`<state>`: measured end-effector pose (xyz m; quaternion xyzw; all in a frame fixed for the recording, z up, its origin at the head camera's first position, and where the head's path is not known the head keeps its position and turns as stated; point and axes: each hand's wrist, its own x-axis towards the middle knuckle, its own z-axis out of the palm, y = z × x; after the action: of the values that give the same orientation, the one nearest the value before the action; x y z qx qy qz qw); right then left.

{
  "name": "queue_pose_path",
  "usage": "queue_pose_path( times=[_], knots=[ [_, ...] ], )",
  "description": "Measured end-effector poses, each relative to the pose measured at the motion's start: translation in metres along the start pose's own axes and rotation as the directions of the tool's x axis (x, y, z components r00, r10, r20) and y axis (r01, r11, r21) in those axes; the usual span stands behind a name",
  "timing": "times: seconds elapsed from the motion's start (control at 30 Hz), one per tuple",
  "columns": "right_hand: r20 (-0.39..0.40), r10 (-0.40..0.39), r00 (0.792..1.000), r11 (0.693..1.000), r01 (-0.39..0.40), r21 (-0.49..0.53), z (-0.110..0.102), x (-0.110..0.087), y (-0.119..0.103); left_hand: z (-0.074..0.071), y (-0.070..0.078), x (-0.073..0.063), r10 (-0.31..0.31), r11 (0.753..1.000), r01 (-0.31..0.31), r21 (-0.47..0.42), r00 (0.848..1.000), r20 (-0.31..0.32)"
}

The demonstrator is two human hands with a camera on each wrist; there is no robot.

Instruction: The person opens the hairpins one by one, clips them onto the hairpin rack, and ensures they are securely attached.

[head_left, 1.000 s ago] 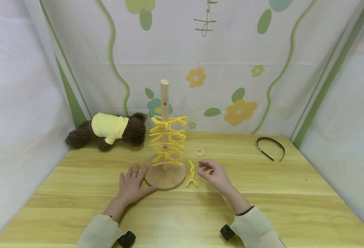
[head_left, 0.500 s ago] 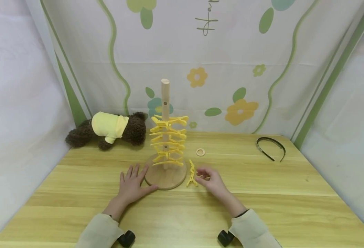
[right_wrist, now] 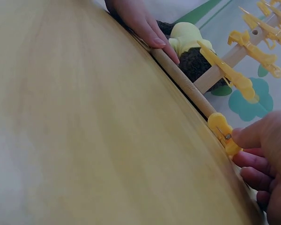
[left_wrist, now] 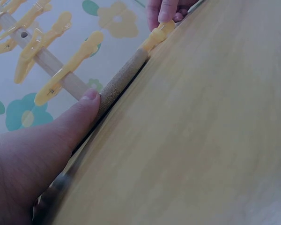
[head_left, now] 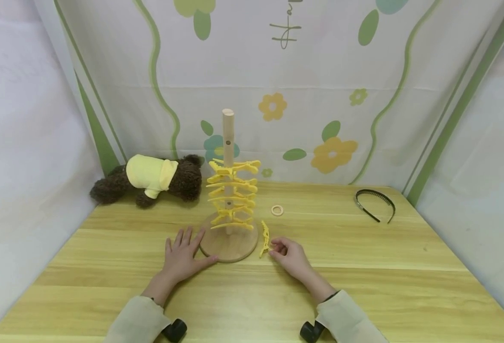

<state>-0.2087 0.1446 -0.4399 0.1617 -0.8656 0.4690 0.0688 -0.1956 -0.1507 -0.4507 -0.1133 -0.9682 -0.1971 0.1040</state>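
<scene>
A wooden post stands upright on a round wooden base near the table's middle. Several yellow alligator hair clips are clamped across its lower half. My left hand lies spread on the table, thumb and forefinger touching the base's left rim. Right of the base, one more yellow hair clip lies on the table. My right hand pinches its near, handle end between thumb and fingers; the right wrist view shows the thumb on the clip's handle beside its spring.
Behind the post lies a small pale ring. A black headband is at the back right, and a dark brown plush bear in a yellow shirt lies at the back left. White printed cloth walls in the table.
My right hand has come down and towards me to the loose clip's handle end and now pinches it. The clip has turned slightly. My left hand stays in place.
</scene>
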Motion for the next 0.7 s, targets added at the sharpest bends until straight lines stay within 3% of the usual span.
queue_pose_path(
  times=[0.33, 0.7],
  knots=[
    [-0.087, 0.017, 0.996, 0.999, -0.020, -0.033, -0.008, 0.003, 0.003, 0.000, 0.000, 0.000, -0.004, 1.000, 0.004, -0.004, 1.000, 0.005],
    [-0.131, 0.081, 0.988, 0.994, -0.090, -0.064, -0.025, 0.008, 0.018, -0.001, 0.001, 0.000, -0.009, 1.000, 0.009, -0.007, 1.000, 0.011]
  ],
)
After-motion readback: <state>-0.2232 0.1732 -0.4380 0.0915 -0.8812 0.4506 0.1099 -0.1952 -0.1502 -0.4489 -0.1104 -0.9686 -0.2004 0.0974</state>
